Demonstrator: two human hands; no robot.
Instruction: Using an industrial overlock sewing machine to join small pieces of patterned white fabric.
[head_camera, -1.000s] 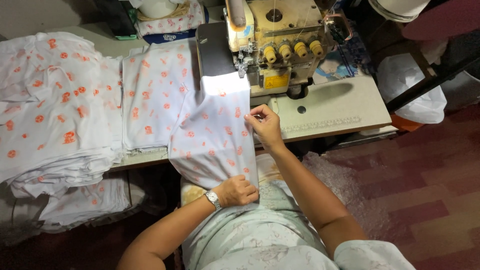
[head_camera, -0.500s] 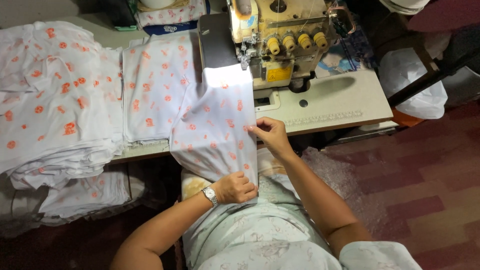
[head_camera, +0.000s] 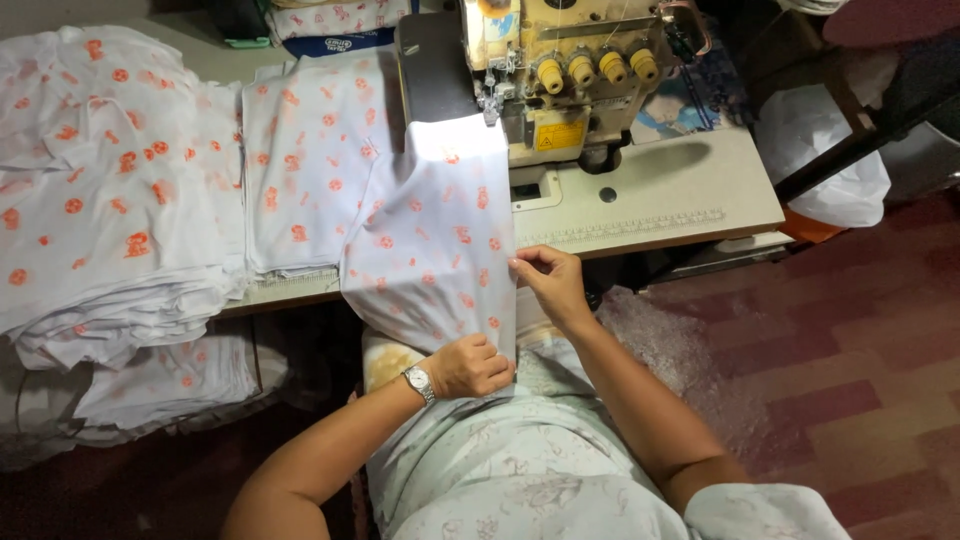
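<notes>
1. The right hand (head_camera: 553, 285) pinches the right edge of a white fabric piece with orange print (head_camera: 435, 235), which runs from the sewing machine (head_camera: 560, 75) over the counter (head_camera: 650, 195) edge to the lap.
2. The left hand (head_camera: 470, 365), wearing a wristwatch (head_camera: 419, 383), is closed on the piece's lower end.
3. Judged step: lining up the edge for stitching; next calls for keeping that edge straight and taut toward the needle.
4. A yellow rectangular label (head_camera: 559, 131) sits on the machine's front; a blue-and-white package (head_camera: 335, 42) lies behind the stacked printed fabric (head_camera: 110, 200).
</notes>
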